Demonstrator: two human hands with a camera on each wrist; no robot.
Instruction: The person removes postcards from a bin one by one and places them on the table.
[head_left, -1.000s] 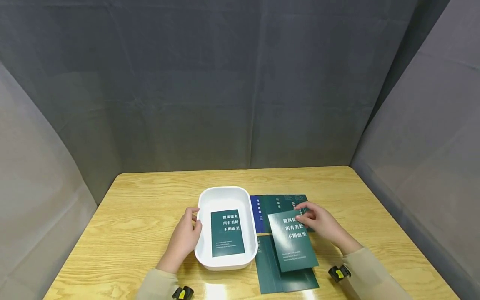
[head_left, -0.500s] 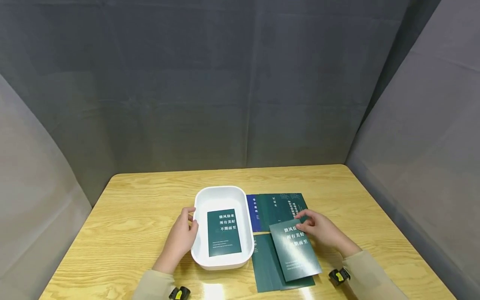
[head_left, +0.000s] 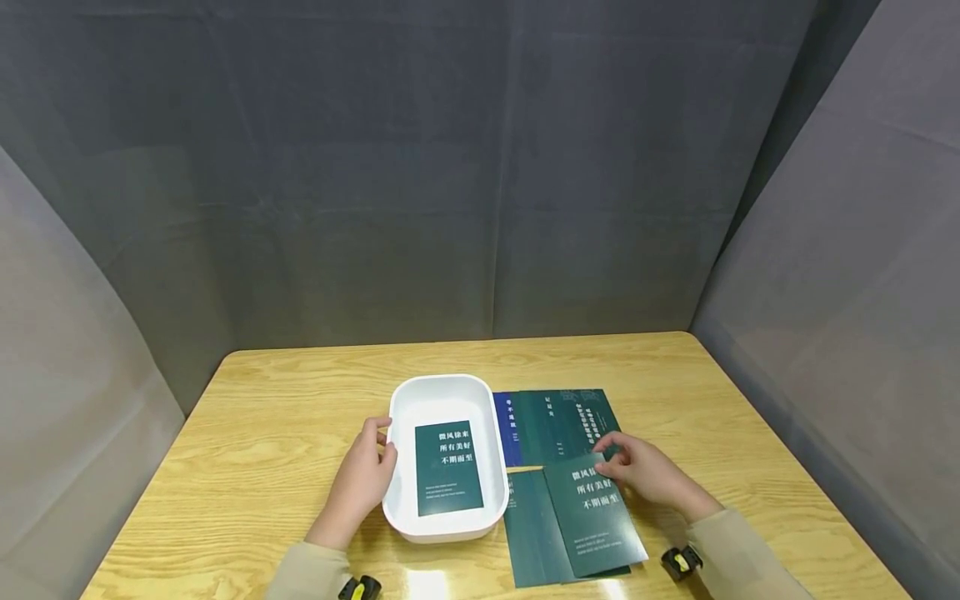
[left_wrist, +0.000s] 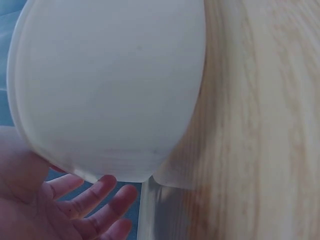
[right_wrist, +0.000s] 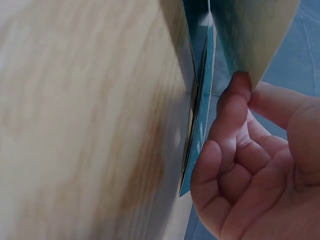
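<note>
A white tub (left_wrist: 107,85) fills most of the frame, its smooth rounded wall seen close up and somewhat blurred. The left hand (left_wrist: 55,207) lies at the lower left with its fingers (left_wrist: 107,186) straight against the tub's underside edge, seemingly touching it. Pale wood-grain table (left_wrist: 260,130) runs down the right side.

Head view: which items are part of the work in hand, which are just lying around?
In hand:
- left hand resting against white tray
- right hand pinching top green card
- green card in tray

Lying about:
- green cards farther back
- blue card
- green card underneath
- wooden table
</note>
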